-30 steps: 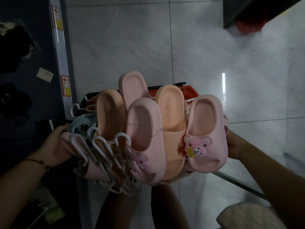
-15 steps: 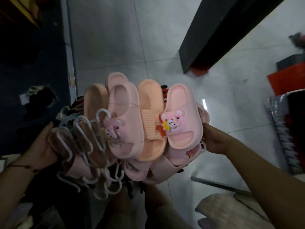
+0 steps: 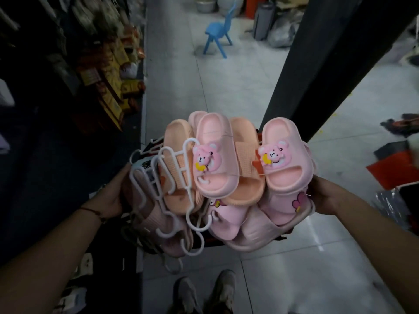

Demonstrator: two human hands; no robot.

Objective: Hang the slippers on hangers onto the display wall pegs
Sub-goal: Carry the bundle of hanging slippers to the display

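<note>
Now the slippers [image 3: 217, 177] sit bunched between both hands, toes toward the person, hangers [image 3: 163, 191] spilling to the left. Left hand [image 3: 115, 196] lies nearest the hooks; right hand [image 3: 322, 196] grips the far edge. Whether either hand's fingers are curled is hidden. Against half a second ago, the view has lifted down the aisle, showing a blue chair [image 3: 218, 35]; no pegs visible.

Open aisle [image 3: 181, 91], black pillar [image 3: 317, 71] rightward

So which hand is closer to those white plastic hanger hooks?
Left. The left hand grips the bundle right beside the white hanger hooks; the right hand holds the bundle's far side, across the slippers.
</note>
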